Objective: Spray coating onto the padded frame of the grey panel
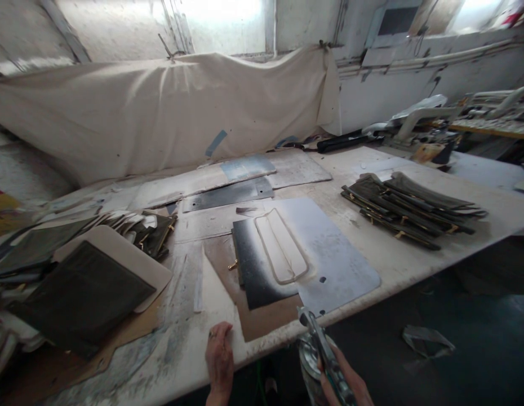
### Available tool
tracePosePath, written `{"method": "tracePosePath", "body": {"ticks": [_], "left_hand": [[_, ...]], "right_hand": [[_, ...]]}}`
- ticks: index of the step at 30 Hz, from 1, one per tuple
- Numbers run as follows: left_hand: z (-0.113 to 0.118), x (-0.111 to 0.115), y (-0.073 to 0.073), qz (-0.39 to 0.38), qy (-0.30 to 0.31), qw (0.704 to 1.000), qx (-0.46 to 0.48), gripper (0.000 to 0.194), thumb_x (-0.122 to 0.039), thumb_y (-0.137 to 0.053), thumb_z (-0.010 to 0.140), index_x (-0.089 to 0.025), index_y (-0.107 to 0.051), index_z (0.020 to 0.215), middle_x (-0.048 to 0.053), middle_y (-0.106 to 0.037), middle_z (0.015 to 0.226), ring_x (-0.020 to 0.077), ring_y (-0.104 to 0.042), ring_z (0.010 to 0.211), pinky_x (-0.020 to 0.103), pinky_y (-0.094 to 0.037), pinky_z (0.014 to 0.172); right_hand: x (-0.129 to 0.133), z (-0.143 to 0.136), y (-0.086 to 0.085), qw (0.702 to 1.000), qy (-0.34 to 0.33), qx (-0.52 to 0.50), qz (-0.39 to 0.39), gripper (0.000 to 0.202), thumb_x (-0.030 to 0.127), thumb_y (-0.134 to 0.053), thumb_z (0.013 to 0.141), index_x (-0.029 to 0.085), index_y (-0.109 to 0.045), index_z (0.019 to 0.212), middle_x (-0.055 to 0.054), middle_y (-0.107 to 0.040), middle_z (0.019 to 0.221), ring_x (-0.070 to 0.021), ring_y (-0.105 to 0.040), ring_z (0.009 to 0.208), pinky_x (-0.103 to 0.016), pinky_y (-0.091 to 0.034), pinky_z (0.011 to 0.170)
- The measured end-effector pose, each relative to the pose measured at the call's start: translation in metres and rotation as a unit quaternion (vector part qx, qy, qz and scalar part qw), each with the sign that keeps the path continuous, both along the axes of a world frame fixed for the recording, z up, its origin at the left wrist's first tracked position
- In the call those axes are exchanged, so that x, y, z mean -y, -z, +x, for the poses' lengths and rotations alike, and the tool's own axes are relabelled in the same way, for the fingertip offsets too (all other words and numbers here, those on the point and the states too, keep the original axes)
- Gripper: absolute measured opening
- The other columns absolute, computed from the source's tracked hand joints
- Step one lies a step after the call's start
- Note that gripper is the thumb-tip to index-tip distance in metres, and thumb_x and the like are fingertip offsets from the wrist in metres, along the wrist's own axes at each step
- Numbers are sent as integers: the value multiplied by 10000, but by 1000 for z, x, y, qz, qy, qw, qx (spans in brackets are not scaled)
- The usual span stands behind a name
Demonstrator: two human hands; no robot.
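My right hand (349,379) is wrapped around a metal spray gun (325,344) with a cup (309,358) under it, just off the table's front edge. The nozzle points toward a pale grey sheet (342,254) on the table. That sheet's left part meets a dark panel (262,276) with a small brass-coloured fitting at its left side. A long, rounded pale shape with a brown outline (283,245) lies across both. Brown board (272,321) shows underneath. My left hand (220,355), a ring on one finger, rests at the table edge with curled fingers; nothing shows in it.
Dark flat pieces with brass fittings (408,211) are piled on the right. At left lies another pile, topped by a dark panel (93,293) over a pale rounded sheet (156,276). Flat boards (228,194) lie behind, below a hanging cloth (181,113).
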State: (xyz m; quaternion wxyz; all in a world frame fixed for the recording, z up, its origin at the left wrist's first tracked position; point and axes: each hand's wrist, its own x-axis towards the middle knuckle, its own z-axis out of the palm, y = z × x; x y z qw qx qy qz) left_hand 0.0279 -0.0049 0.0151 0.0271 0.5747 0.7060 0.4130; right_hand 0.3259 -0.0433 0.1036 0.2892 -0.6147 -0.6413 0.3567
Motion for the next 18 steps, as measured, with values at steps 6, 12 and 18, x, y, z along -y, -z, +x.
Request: {"method": "tracePosePath", "body": {"ticks": [6, 12, 18], "left_hand": [[0, -1, 1, 0, 1, 1000, 2, 262, -175, -348, 781, -207, -609, 775, 34, -641, 754, 157, -604, 751, 291, -517, 696], [0, 0, -1, -28, 2, 1000, 4, 264, -195, -352, 765, -204, -615, 792, 35, -649, 786, 160, -608, 782, 295, -517, 715], [-3, 0, 2, -12, 14, 1000, -25, 277, -167, -343, 753, -206, -611, 809, 29, -658, 792, 148, -620, 786, 278, -520, 725]], "right_hand": [[-5, 18, 10, 1000, 17, -21, 1, 432, 361, -480, 811, 145, -546, 1179, -112, -654, 1118, -238, -581, 1073, -249, -487, 866], [-13, 32, 5, 994, 91, -61, -4, 505, 454, -560, 726, 148, -571, 1128, -134, -624, 1166, -266, -556, 1101, -287, -442, 930], [-26, 40, -17, 993, 75, -86, -17, 442, 430, -562, 737, 171, -551, 1095, -120, -640, 1126, -248, -578, 1058, -286, -446, 912]]}}
